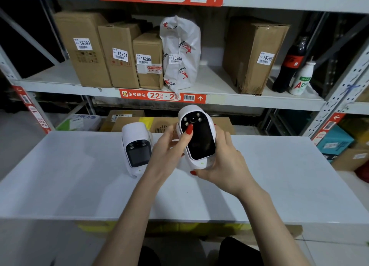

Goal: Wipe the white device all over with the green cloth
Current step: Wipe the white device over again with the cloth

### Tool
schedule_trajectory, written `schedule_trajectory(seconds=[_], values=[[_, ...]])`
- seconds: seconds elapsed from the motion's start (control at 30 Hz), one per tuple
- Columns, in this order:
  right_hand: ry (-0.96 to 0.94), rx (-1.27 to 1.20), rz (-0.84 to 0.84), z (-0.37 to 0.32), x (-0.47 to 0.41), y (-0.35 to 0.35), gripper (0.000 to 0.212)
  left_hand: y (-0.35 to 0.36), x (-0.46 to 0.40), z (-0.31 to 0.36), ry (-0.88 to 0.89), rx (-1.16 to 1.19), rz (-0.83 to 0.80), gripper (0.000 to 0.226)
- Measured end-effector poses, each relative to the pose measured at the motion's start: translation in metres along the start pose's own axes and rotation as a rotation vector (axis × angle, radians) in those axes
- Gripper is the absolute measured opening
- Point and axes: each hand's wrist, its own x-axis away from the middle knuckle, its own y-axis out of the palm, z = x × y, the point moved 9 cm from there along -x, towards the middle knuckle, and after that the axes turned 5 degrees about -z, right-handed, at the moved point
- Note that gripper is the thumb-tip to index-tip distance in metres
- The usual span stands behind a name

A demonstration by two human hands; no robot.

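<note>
White plastic with a black glossy face, the device (196, 137) sits tilted in both my hands, lifted above the pale surface (259, 185), its lens end pointing up toward the shelves. My right hand (225, 165) has it in a closed grip, fingers wrapped around its far side and the thumb curled under its lower end. My left hand (169, 151) holds the near side, the thumb laid across the black face just below the ring of lights, the other fingers curled behind. A second white device (136, 147) stands on the surface just beside my left hand. Behind it, the metal shelf (219, 97) carries numbered cardboard boxes (119, 54), a white printed bag (181, 52), a dark cola bottle (289, 66) and a small white bottle (302, 79).
</note>
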Motion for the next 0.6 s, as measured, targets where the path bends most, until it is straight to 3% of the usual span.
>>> schedule_trajectory(seconds=[0.2, 0.33, 0.5, 0.6], values=[[0.031, 0.064, 0.010, 0.003, -0.001, 0.003, 0.111, 0.002, 0.001, -0.002, -0.048, 0.030, -0.042, 0.031], [0.037, -0.096, -0.012, 0.006, -0.004, 0.008, 0.103, 0.003, 0.000, -0.004, -0.040, 0.005, -0.043, 0.024], [0.048, -0.373, 0.008, 0.015, -0.009, 0.008, 0.059, 0.005, -0.003, 0.001, 0.030, -0.053, -0.052, 0.051], [0.077, -0.473, 0.048, 0.019, -0.011, 0.007, 0.038, 0.004, -0.006, 0.001, 0.064, -0.058, -0.038, 0.047]])
